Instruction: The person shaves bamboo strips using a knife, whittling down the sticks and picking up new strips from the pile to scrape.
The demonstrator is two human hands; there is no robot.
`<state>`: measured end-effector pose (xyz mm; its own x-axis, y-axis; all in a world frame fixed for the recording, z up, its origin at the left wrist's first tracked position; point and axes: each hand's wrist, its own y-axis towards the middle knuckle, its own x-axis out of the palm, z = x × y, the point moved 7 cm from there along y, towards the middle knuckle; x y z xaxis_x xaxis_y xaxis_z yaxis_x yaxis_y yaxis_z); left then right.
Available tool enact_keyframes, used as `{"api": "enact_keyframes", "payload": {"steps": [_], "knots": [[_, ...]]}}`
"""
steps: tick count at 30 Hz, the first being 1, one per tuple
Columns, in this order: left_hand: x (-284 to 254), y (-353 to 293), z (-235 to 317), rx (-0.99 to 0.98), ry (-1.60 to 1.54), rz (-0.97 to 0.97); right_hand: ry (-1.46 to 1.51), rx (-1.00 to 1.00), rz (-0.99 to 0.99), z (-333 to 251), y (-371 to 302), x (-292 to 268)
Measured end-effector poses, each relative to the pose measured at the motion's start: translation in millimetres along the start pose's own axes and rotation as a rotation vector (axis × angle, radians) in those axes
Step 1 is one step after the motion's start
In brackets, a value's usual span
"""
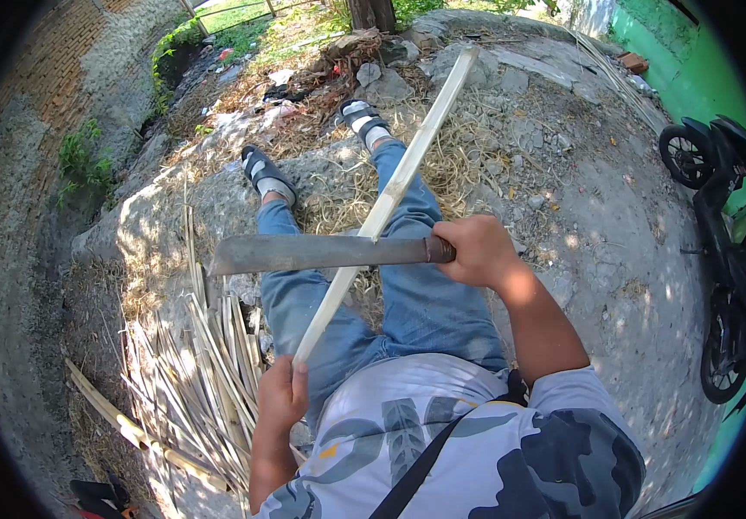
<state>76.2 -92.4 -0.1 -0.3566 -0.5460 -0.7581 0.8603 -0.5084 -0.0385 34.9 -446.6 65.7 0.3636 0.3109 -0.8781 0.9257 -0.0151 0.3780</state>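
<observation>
The left hand (283, 396) is gripping the near end of a long bamboo strip (418, 151) over the jeans (429, 303), maybe to keep it steady, while the right hand (479, 250) is squeezing a machete (308, 253) (it is crossing over the strip).

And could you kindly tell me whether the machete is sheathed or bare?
Bare: beyond the right hand, its blade shows uncovered, crossing over the strip.
</observation>
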Motion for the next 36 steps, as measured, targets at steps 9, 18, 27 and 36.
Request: {"api": "enact_keyframes", "payload": {"steps": [9,18,27,36], "knots": [[1,5,-1,-0.017,-0.079,0.009,0.029,0.113,0.024,8,-5,8],[4,-2,-15,-0.022,-0.036,-0.021,0.015,-0.091,0.023,-16,3,10],[11,2,-6,-0.017,-0.076,-0.029,0.029,0.035,-0.022,-5,-3,22],[-3,-4,-12,-0.015,-0.066,-0.064,-0.067,-0.033,0.042,13,8,5]]}}
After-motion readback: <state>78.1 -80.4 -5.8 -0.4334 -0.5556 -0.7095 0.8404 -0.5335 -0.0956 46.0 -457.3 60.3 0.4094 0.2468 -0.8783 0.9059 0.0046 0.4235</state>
